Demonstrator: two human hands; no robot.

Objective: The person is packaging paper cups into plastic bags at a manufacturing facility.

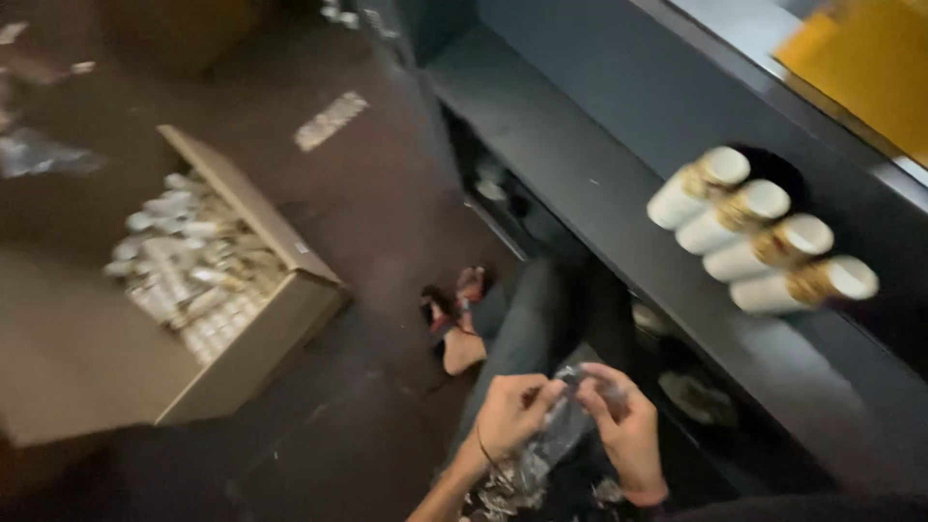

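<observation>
Both hands are closed on one small clear plastic wrapper (565, 420) held low over the lap: the left hand (510, 414) pinches its near end between thumb and fingers, and the right hand (626, 430) grips the far end, fingers curled over the top. The picture is blurred, so what lies inside the wrapper cannot be told; it looks crinkled and shiny. Judging by the grip, the step in hand is pulling or tearing the wrapper open, and that calls for the two hands to draw apart while keeping a firm pinch on the slippery film. More crumpled clear wrappers (503, 493) lie heaped just below the wrists. On the dark shelf (580, 174) to the right, four white cylinders with gold bands (764, 227) lie side by side in a slanting row, ends touching or nearly so. On the floor (387, 213) to the left stands an open cardboard box (280, 338), full of small silvery wrapped pieces (193, 261). A pale rectangular label (331, 120) lies on the floor beyond the box, and a yellow panel (865, 63) shows at the top right corner.
</observation>
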